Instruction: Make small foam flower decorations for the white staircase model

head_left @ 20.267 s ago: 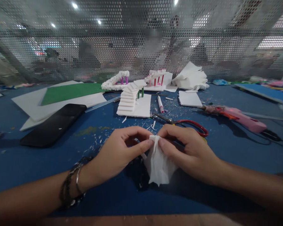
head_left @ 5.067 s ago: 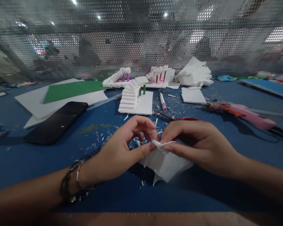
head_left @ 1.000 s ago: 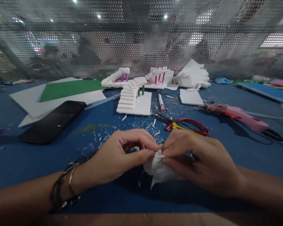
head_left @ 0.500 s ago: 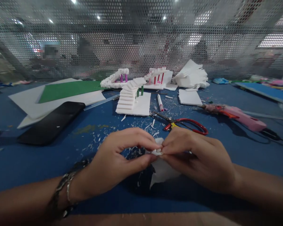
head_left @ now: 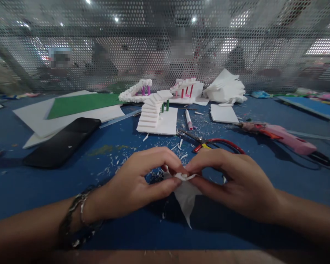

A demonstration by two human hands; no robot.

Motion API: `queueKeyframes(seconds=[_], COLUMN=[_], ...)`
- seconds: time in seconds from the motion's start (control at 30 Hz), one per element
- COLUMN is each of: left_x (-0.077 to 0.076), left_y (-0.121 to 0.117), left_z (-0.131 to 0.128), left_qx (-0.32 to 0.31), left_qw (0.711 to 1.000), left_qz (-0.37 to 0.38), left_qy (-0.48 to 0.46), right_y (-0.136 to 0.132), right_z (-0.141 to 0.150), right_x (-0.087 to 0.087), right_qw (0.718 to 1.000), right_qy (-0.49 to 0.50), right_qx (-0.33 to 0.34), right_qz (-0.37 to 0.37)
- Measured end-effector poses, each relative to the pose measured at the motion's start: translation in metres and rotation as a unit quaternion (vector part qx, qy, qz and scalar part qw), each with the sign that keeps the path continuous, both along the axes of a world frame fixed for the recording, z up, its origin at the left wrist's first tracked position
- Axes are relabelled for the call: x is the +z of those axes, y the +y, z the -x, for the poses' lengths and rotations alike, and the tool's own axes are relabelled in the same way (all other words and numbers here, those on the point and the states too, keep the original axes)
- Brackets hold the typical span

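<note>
Between both hands is a thin white piece of tissue [head_left: 186, 198], bunched at the top with a pointed corner hanging down. My left hand [head_left: 151, 176] pinches its bunched edge from the left between thumb and fingers. From the other side my right hand [head_left: 231, 179] pinches the same edge, its fingertips touching or nearly touching those of the left. Just beyond the right hand lie red-handled scissors [head_left: 206, 142], partly hidden by its knuckles. White scraps [head_left: 180, 144] are scattered on the blue table around the hands.
A white model staircase [head_left: 151, 113] stands ahead, with two small white models [head_left: 137, 91] behind it. A marker [head_left: 189, 120] lies beside it. At right is a pink glue gun [head_left: 286, 137] with a cable; at left, a black phone [head_left: 63, 143] near green and white sheets [head_left: 85, 104].
The tissue has turned in my fingers, and its loose corner now hangs nearer the middle. My right fingers have arched higher and pinch at a slightly different spot. The view has shifted slightly.
</note>
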State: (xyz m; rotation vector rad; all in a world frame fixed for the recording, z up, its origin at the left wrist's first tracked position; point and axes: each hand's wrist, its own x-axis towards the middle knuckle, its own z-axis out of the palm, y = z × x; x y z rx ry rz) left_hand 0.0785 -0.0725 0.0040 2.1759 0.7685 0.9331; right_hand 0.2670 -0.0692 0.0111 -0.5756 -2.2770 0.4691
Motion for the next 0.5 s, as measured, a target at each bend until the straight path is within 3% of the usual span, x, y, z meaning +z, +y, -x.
queueKeyframes(seconds=[0.13, 0.27, 0.5], left_x=[-0.0001, -0.0003, -0.0004], left_y=[0.0008, 0.0025, 0.0038], left_z=[-0.0016, -0.0032, -0.0031], left_qx=[-0.005, 0.022, 0.038], left_qw=[0.993, 0.977, 0.974], left_qz=[0.110, 0.204, 0.216], left_qy=[-0.047, -0.059, -0.059], right_y=[0.0023, 0.0044, 0.0040], right_z=[-0.0021, -0.0031, -0.0013], right_x=[0.0008, 0.0044, 0.0060], right_qw=[0.999, 0.994, 0.998], right_qy=[0.014, -0.021, -0.054], right_qx=[0.029, 0.097, 0.027], right_qz=[0.043, 0.036, 0.009])
